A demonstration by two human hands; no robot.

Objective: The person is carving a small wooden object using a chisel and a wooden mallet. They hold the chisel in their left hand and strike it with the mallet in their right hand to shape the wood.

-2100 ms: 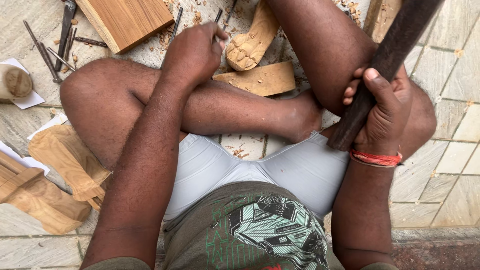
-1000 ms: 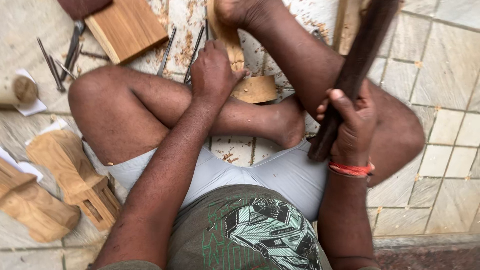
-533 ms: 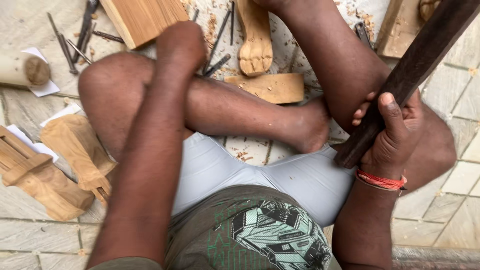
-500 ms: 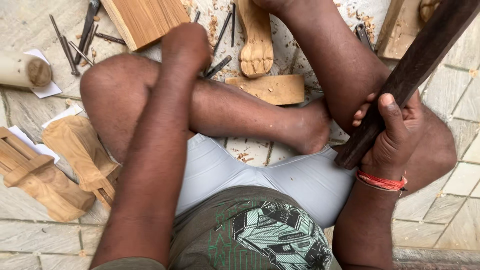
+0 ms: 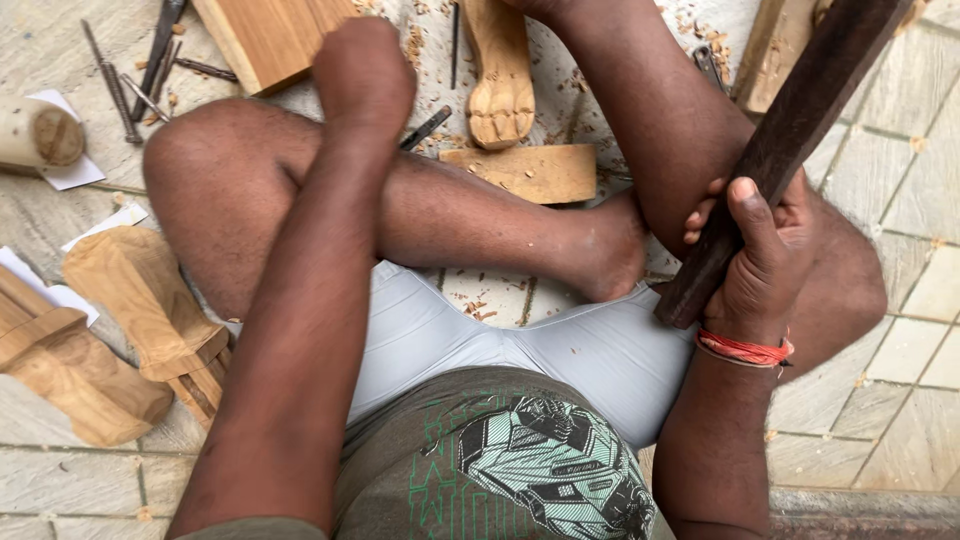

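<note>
tiled floor (image 5: 900, 330); right hand (image 5: 765, 260) clasps dark, squared wooden mallet (image 5: 790, 140).

**Head view: carver seated on floor**

Right hand (image 5: 762, 262) gripped round dark mallet (image 5: 790, 140), angled up-right. Left hand (image 5: 362, 72) fisted, reaching over left knee toward chisel (image 5: 426, 127); grip hidden. Carved paw leg (image 5: 498, 75) and flat block (image 5: 522, 172) ahead. Two carved legs (image 5: 120, 330) lie left.

dark brown wooden mallet (image 5: 790, 140) in the right hand (image 5: 760, 260), red thread band (image 5: 745, 349) just below that grip, pale tan carved paw (image 5: 497, 75), light grey shorts (image 5: 500, 340), olive shirt with green-white print (image 5: 520, 470)
</note>
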